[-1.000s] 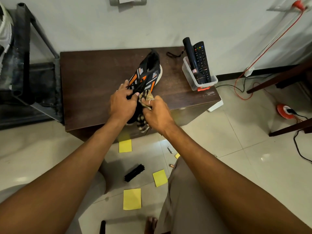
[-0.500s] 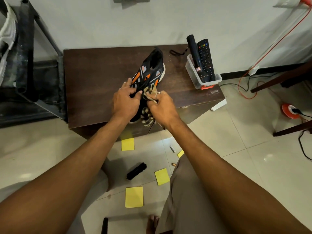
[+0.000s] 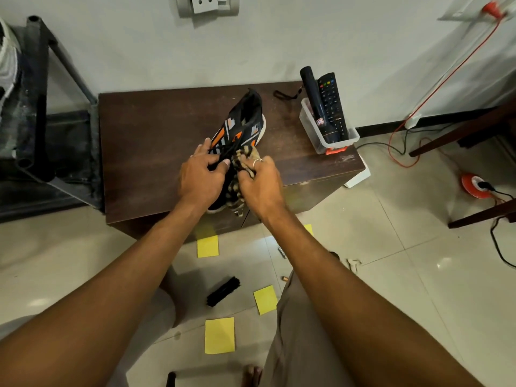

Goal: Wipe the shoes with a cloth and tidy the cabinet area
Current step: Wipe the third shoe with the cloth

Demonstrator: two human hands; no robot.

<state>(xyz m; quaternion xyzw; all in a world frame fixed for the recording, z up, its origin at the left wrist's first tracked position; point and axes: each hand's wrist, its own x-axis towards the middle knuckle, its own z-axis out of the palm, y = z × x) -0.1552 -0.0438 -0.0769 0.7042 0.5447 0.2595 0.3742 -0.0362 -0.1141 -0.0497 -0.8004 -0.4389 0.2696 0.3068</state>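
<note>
A black sneaker (image 3: pixel 242 122) with orange and grey patches lies on the dark wooden cabinet (image 3: pixel 150 141), toe toward me, heel toward the wall. My left hand (image 3: pixel 201 177) grips its laced front part from the left. My right hand (image 3: pixel 261 183) is closed on a brown-and-cream striped cloth (image 3: pixel 239 174) pressed against the shoe's right side; the cloth's end hangs over the cabinet's front edge. The shoe's toe is hidden under my hands.
A clear plastic bin (image 3: pixel 321 132) on the cabinet's right end holds a remote and a black torch. On the tiled floor lie a black brush (image 3: pixel 223 291), yellow sticky notes (image 3: pixel 219 335), small batteries and cables. A dark metal rack (image 3: pixel 42 107) stands left.
My hands stay on the shoe and cloth; my right hand has rubbed the cloth slightly along the shoe's side. The view has tilted up a little, showing the wall socket.
</note>
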